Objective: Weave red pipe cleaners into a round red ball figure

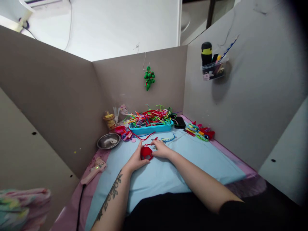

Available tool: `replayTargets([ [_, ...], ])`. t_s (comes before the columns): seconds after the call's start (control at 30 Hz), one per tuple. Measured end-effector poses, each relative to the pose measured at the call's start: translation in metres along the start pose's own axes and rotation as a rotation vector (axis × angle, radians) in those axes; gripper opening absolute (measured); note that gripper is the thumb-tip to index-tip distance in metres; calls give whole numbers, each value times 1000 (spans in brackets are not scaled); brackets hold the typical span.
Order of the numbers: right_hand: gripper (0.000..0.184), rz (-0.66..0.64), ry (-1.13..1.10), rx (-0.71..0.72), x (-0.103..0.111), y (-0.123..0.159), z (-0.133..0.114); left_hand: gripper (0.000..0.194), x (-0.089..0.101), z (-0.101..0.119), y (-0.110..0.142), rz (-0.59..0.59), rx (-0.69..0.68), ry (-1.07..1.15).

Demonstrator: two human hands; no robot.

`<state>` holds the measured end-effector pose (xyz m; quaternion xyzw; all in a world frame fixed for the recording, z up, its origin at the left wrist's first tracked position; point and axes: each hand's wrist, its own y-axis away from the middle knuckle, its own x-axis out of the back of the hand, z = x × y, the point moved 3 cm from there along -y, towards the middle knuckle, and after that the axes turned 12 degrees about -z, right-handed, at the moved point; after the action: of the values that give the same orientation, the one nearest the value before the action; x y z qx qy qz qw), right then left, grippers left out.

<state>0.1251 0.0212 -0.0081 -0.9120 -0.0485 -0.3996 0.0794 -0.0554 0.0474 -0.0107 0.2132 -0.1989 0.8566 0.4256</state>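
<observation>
A small red fuzzy piece [146, 153] lies on the light blue mat [197, 160] in the middle of the desk. My left hand [137, 158] curls around its left side, fingers closed against it. My right hand [161, 149] rests on its right side, fingers bent down onto the mat and the piece. A loose red pipe cleaner [144, 137] and a blue one [168, 140] lie just beyond my hands.
A blue tray [151, 129] heaped with coloured pipe cleaners stands at the back. A metal bowl [108, 141] and a small jar [110, 121] are back left, a glue gun [95, 170] left. Finished colourful pieces [199, 131] and a black phone [179, 122] lie right. Grey partitions wall the desk.
</observation>
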Motion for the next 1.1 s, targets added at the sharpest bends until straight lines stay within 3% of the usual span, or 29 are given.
replayTargets([
  [0.27,49,4,71,-20,-5,0,-2,116,2,7,4,13,28,100],
  [0.4,46,43,36,-16,-4,-2,1,103,12,10,8,141,36,89],
  [0.57,31,220,-26,-34,9,-8,11,65,26,-1,6,413,166,-40],
  [0.63,26,309,-35,-61,18,-9,16,56,26,-5,3,449,207,-60],
  [0.77,21,409,-30,-88,32,-9,25,56,21,-9,-2,435,247,-59],
  [0.9,19,368,-47,-35,29,-10,21,54,17,-8,-4,427,244,-27],
  [1.1,15,178,-176,104,4,-9,-2,57,7,-1,-7,351,178,155],
])
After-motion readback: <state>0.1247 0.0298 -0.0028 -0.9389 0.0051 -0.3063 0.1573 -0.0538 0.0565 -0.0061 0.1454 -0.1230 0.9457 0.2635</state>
